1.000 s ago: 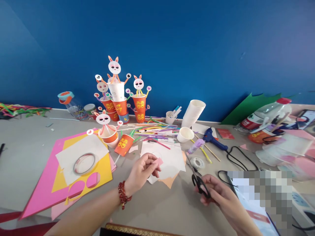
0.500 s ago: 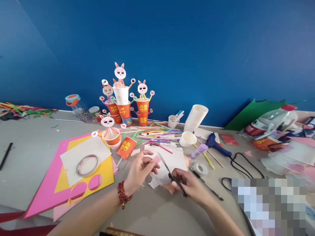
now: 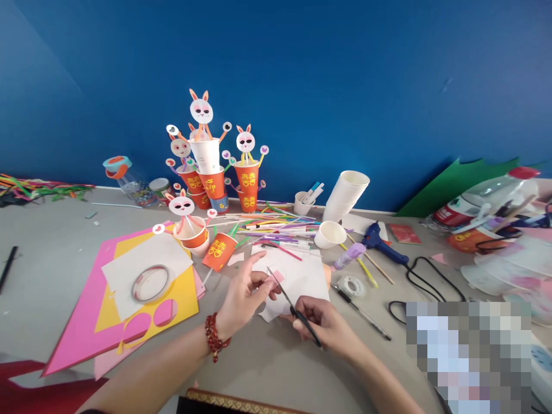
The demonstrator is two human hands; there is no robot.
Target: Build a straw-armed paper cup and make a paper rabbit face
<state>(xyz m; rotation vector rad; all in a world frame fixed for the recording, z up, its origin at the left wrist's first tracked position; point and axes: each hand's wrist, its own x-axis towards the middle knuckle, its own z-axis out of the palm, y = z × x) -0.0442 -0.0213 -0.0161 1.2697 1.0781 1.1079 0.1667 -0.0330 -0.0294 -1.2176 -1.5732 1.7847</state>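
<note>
Between the thumb and fingers of my left hand (image 3: pixel 246 290) is a small piece of pink paper (image 3: pixel 276 279). A pair of black-handled scissors (image 3: pixel 307 325) is gripped in my right hand (image 3: pixel 322 323). Its blades point up and left and lie across the pink paper, looking nearly closed; whether they cut into it I cannot tell. Beneath both hands lies a sheet of white paper (image 3: pixel 308 275) with a torn lower edge. A red bead bracelet (image 3: pixel 214 338) circles my left wrist.
Left are coloured paper sheets (image 3: pixel 86 310) and a tape roll (image 3: pixel 150 284). Behind stand rabbit-faced paper cups (image 3: pixel 248 179), straws (image 3: pixel 276 225) and stacked white cups (image 3: pixel 347 195). To the right are a glue stick (image 3: pixel 350 256), a pen (image 3: pixel 366 319), a blue glue gun (image 3: pixel 383 244) and its black cord (image 3: pixel 435 282).
The scissor blades have come over the pink paper and look closer together. My right hand has shifted slightly left. The whole view has tilted slightly downward.
</note>
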